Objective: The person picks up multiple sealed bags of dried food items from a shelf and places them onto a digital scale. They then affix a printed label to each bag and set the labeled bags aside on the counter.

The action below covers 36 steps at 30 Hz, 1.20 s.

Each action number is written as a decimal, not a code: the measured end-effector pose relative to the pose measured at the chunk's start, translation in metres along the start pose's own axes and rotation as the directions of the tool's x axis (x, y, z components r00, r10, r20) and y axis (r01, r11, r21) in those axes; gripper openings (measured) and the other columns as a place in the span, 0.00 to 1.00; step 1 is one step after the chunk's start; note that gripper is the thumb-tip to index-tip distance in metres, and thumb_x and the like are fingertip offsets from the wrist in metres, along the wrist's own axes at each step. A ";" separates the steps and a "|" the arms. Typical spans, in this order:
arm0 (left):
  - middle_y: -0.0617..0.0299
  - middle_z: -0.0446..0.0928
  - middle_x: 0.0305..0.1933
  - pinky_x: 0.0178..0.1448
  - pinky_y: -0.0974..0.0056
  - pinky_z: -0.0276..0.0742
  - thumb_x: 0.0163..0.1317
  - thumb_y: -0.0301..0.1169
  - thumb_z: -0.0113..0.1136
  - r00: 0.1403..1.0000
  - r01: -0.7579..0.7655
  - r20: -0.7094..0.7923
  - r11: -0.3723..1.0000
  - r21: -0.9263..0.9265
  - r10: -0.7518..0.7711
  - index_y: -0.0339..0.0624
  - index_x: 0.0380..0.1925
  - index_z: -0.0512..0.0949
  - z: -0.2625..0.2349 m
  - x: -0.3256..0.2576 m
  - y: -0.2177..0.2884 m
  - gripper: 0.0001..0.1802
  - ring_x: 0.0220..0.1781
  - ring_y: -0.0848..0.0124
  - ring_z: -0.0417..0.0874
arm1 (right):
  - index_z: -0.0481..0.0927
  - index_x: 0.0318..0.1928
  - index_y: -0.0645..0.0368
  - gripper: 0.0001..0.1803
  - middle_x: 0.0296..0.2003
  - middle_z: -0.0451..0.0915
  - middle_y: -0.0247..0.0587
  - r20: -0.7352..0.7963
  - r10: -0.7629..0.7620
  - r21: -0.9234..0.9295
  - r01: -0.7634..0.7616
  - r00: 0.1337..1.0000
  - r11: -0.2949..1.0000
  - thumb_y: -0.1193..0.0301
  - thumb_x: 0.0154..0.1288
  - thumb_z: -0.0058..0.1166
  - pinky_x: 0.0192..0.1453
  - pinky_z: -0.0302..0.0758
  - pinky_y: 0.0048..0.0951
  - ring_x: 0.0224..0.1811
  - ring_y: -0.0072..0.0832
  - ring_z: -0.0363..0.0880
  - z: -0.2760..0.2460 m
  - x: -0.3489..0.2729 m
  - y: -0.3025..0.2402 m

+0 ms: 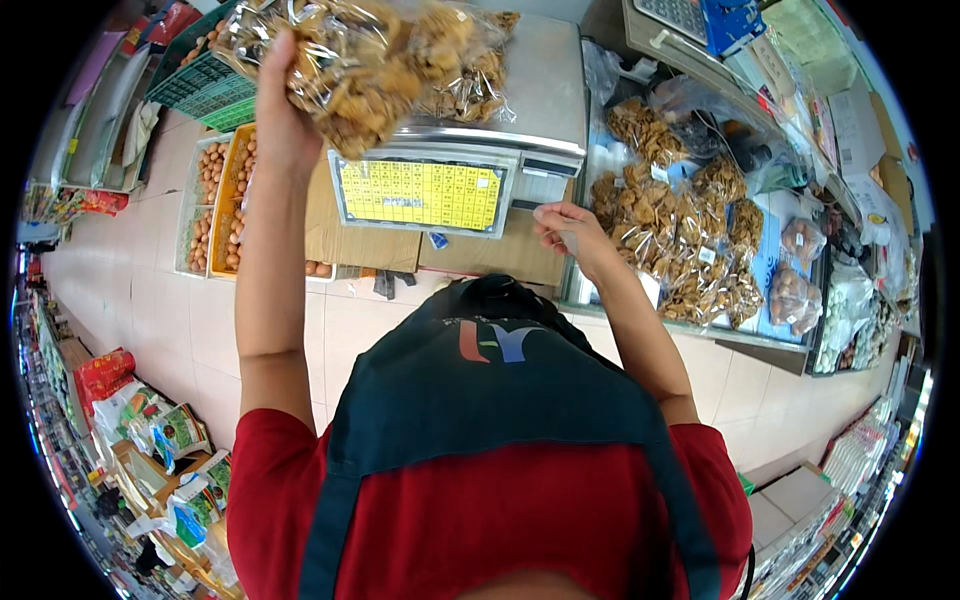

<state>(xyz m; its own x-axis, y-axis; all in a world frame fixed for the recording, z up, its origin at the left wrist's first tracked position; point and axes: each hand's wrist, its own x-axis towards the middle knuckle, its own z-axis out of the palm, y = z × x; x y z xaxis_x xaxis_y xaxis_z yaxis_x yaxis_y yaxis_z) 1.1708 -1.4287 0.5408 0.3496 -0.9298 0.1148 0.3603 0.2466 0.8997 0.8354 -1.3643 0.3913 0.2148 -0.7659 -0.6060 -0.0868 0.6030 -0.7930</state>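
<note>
My left hand [285, 125] grips a clear bag of brown, wrinkled dried food [355, 95], held over the near left edge of a weighing scale [550, 60]. Similar bags [470, 75] lie on the scale's metal top, partly behind the held one. A yellow key panel [420, 192] is on the scale's front, facing me. To the right of that panel, just below the label slot [547, 168], my right hand [578, 238] is closed with thumb and fingertips together. Whatever may be between those fingertips is too small to make out.
At right, a display tray [790, 338] holds several more bags of the brown food and bags of round items [795, 300]. Egg crates [216, 255] stand on the left below a green basket [205, 85]. A shelf [660, 50] overhangs the far right.
</note>
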 end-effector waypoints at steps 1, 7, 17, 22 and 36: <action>0.59 0.78 0.52 0.57 0.58 0.75 0.64 0.50 0.52 0.999 -0.030 -0.019 1.000 -0.008 0.030 0.42 0.54 0.72 0.003 0.006 0.003 0.27 0.53 0.65 0.79 | 0.79 0.44 0.56 0.14 0.32 0.80 0.31 -0.025 0.025 0.055 -0.024 0.999 0.998 0.61 0.62 0.60 0.32 0.67 0.20 0.28 0.19 0.76 0.004 0.004 0.007; 0.60 0.81 0.44 0.51 0.57 0.80 0.63 0.51 0.55 0.962 0.112 0.270 0.951 -0.289 -0.031 0.45 0.47 0.78 0.035 0.002 0.010 0.23 0.44 0.64 0.82 | 0.77 0.49 0.55 0.15 0.37 0.81 0.32 -0.102 0.070 0.313 -0.035 0.992 0.949 0.62 0.65 0.56 0.35 0.69 0.19 0.32 0.19 0.78 0.023 0.023 0.025; 0.59 0.78 0.53 0.57 0.55 0.77 0.68 0.48 0.48 0.991 0.092 0.114 0.976 -0.196 -0.071 0.42 0.54 0.72 0.007 0.047 -0.019 0.24 0.53 0.64 0.80 | 0.80 0.41 0.58 0.09 0.29 0.82 0.34 -0.340 0.116 0.468 0.061 0.933 0.882 0.68 0.64 0.58 0.25 0.65 0.20 0.24 0.21 0.78 0.032 0.055 -0.003; 0.58 0.78 0.54 0.58 0.55 0.76 0.65 0.51 0.52 0.984 0.169 0.096 0.958 -0.230 -0.150 0.43 0.55 0.72 0.006 0.047 -0.027 0.27 0.54 0.62 0.79 | 0.79 0.34 0.58 0.05 0.25 0.80 0.33 -0.374 0.041 0.382 0.113 0.927 0.917 0.70 0.62 0.59 0.21 0.64 0.20 0.20 0.20 0.74 0.034 0.040 -0.001; 0.56 0.78 0.51 0.56 0.58 0.78 0.59 0.51 0.60 0.680 0.631 0.510 0.775 -0.042 -0.526 0.39 0.55 0.71 0.055 0.007 -0.086 0.32 0.50 0.64 0.81 | 0.47 0.71 0.68 0.61 0.65 0.60 0.59 -0.572 -0.459 -0.342 0.311 0.680 0.887 0.45 0.48 0.67 0.68 0.61 0.40 0.65 0.44 0.65 0.001 0.042 -0.104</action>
<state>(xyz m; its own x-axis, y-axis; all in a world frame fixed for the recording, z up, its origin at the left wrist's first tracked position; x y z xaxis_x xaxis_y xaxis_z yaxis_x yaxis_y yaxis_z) 1.0949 -1.4713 0.4873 -0.3926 -0.9018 -0.1808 0.5361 -0.3841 0.7517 0.8544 -1.4594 0.4484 -0.3703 -0.9251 -0.0839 -0.3431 0.2202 -0.9131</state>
